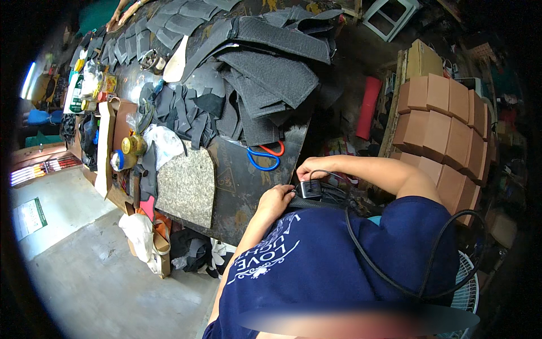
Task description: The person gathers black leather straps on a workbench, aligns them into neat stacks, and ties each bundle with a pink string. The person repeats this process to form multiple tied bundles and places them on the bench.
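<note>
At the table's near right edge, my left hand (275, 200) has its fingers drawn together beside a small black box-shaped device (310, 190) with a cable. Just beyond the device, my right hand (309, 168) is curled, its fingertips partly hidden. What either hand grips is too small or covered to make out. Black cables and dark material lie under the device, against my body. Scissors with a blue and red handle (265, 168) lie on the table nearby, blades under a heap of dark grey felt-like cut pieces (276, 76).
A speckled grey slab (185, 183) lies on the dark table (237, 192), near a clear plastic bag (164, 141) and a yellowish jar (133, 146). Brown boxes (446, 124) are stacked at right, beside a red roll (369, 107). Another person's hand (114, 21) reaches in at far left.
</note>
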A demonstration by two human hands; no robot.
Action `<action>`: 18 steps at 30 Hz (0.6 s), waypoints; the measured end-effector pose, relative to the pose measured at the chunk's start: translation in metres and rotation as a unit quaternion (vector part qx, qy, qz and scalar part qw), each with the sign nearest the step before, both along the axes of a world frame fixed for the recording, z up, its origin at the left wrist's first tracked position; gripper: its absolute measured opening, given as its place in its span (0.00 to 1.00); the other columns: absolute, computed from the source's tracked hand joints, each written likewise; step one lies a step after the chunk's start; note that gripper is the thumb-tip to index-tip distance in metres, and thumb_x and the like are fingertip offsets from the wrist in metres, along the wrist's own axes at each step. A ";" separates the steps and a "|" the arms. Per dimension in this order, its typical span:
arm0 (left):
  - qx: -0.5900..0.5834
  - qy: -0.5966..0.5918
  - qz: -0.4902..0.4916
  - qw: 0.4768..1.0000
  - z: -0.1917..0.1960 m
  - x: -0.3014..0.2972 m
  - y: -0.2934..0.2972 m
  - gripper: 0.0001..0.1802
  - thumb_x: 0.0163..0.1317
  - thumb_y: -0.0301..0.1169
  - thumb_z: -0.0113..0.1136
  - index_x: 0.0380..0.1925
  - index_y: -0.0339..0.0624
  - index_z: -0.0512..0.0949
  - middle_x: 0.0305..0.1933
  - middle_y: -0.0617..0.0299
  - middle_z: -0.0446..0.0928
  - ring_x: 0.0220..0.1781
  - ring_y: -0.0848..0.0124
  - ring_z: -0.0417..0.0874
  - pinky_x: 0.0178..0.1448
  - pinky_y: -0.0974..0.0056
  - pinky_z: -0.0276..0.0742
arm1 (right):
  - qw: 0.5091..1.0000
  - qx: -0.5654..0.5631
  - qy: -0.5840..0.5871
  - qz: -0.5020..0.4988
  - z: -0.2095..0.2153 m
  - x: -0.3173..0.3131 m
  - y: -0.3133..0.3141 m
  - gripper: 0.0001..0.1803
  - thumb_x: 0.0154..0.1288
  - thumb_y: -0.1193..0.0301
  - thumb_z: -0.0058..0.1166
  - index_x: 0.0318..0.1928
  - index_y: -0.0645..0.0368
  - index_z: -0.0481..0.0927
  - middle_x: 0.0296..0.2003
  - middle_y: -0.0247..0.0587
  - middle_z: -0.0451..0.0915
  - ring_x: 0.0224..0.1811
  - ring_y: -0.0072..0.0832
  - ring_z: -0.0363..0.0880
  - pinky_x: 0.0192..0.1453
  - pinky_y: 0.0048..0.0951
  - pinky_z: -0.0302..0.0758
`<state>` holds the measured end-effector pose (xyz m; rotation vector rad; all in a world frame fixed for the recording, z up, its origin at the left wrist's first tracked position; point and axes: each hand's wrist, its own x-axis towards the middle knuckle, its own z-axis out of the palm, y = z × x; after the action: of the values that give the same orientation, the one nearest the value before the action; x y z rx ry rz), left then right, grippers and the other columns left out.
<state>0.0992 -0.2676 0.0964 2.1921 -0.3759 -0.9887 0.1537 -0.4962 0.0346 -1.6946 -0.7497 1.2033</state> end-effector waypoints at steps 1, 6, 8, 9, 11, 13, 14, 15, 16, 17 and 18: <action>0.015 -0.009 -0.028 0.999 0.001 0.007 -0.004 0.17 0.63 0.35 0.57 0.49 0.39 0.79 0.49 0.48 0.80 0.52 0.52 0.81 0.54 0.56 0.75 | 0.999 -0.033 0.021 -0.013 0.001 0.000 -0.007 0.11 0.60 0.64 0.55 0.34 0.60 0.80 0.27 0.40 0.80 0.31 0.29 0.78 0.36 0.34 0.73; -0.057 0.022 -0.023 0.998 0.005 0.019 -0.015 0.16 0.59 0.31 0.59 0.48 0.42 0.79 0.42 0.48 0.80 0.46 0.50 0.81 0.50 0.53 0.76 | 0.994 -0.045 0.045 -0.087 0.012 -0.012 -0.019 0.12 0.64 0.62 0.55 0.36 0.58 0.80 0.28 0.34 0.80 0.30 0.23 0.75 0.37 0.31 0.72; -0.101 -0.050 -0.040 0.993 0.007 0.016 -0.009 0.17 0.57 0.30 0.61 0.48 0.41 0.78 0.39 0.46 0.80 0.44 0.50 0.81 0.49 0.53 0.77 | 0.992 -0.046 0.057 -0.102 0.022 -0.014 -0.012 0.11 0.64 0.62 0.56 0.36 0.58 0.80 0.27 0.31 0.79 0.31 0.19 0.73 0.36 0.29 0.71; -0.122 -0.080 -0.047 0.988 0.010 0.015 -0.004 0.17 0.57 0.30 0.61 0.48 0.40 0.78 0.39 0.46 0.79 0.44 0.50 0.81 0.49 0.53 0.77 | 0.993 -0.029 0.045 -0.105 0.030 -0.014 -0.008 0.11 0.65 0.62 0.55 0.36 0.58 0.80 0.26 0.31 0.78 0.30 0.19 0.72 0.35 0.28 0.71; -0.142 -0.130 -0.064 0.979 0.018 0.012 0.008 0.16 0.56 0.29 0.61 0.45 0.38 0.79 0.38 0.47 0.79 0.42 0.50 0.81 0.47 0.54 0.77 | 0.993 -0.068 0.039 -0.088 0.050 -0.011 0.001 0.11 0.67 0.65 0.54 0.37 0.60 0.79 0.26 0.29 0.77 0.31 0.17 0.71 0.36 0.26 0.70; -0.190 -0.158 -0.048 0.968 0.029 0.010 0.020 0.14 0.55 0.28 0.60 0.43 0.38 0.79 0.36 0.47 0.78 0.40 0.51 0.81 0.46 0.55 0.76 | 0.996 -0.039 0.015 -0.079 0.075 -0.008 0.009 0.13 0.67 0.63 0.54 0.36 0.61 0.79 0.25 0.31 0.76 0.29 0.19 0.70 0.35 0.28 0.70; -0.215 -0.177 -0.035 0.960 0.035 0.009 0.024 0.13 0.55 0.28 0.59 0.42 0.37 0.79 0.35 0.48 0.78 0.39 0.51 0.81 0.45 0.55 0.76 | 0.997 -0.035 0.007 -0.075 0.088 -0.009 0.014 0.14 0.66 0.61 0.53 0.36 0.60 0.79 0.25 0.34 0.77 0.29 0.20 0.71 0.35 0.30 0.70; -0.215 -0.191 -0.022 0.957 0.042 0.007 0.027 0.11 0.54 0.28 0.60 0.39 0.37 0.79 0.33 0.50 0.77 0.35 0.53 0.80 0.42 0.56 0.76 | 0.998 0.007 -0.004 -0.065 0.101 -0.009 0.018 0.14 0.67 0.61 0.53 0.36 0.61 0.78 0.25 0.36 0.76 0.29 0.23 0.72 0.35 0.31 0.70; -0.210 -0.181 -0.019 0.961 0.049 0.004 0.029 0.11 0.54 0.28 0.60 0.38 0.37 0.79 0.33 0.51 0.77 0.34 0.54 0.80 0.41 0.56 0.76 | 0.998 0.016 -0.019 -0.050 0.111 -0.009 0.022 0.14 0.67 0.62 0.52 0.35 0.61 0.78 0.24 0.37 0.76 0.28 0.25 0.73 0.35 0.31 0.70; -0.208 -0.181 -0.012 0.961 0.055 0.003 0.030 0.11 0.54 0.29 0.61 0.37 0.38 0.78 0.33 0.52 0.77 0.34 0.54 0.80 0.40 0.56 0.76 | 0.999 -0.013 -0.030 -0.029 0.120 -0.007 0.025 0.14 0.67 0.62 0.52 0.35 0.61 0.78 0.24 0.39 0.76 0.28 0.26 0.73 0.35 0.32 0.71; -0.210 -0.188 -0.002 0.959 0.060 0.003 0.028 0.10 0.54 0.30 0.62 0.35 0.38 0.78 0.33 0.53 0.77 0.33 0.55 0.80 0.39 0.56 0.76 | 0.998 0.022 -0.047 -0.018 0.127 -0.004 0.027 0.13 0.67 0.62 0.52 0.34 0.61 0.78 0.24 0.41 0.77 0.27 0.28 0.74 0.35 0.33 0.71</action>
<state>0.1021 -0.2396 0.1564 1.9725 -0.6978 -0.4322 0.1496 -0.4694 0.1618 -1.7297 -0.7938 1.0805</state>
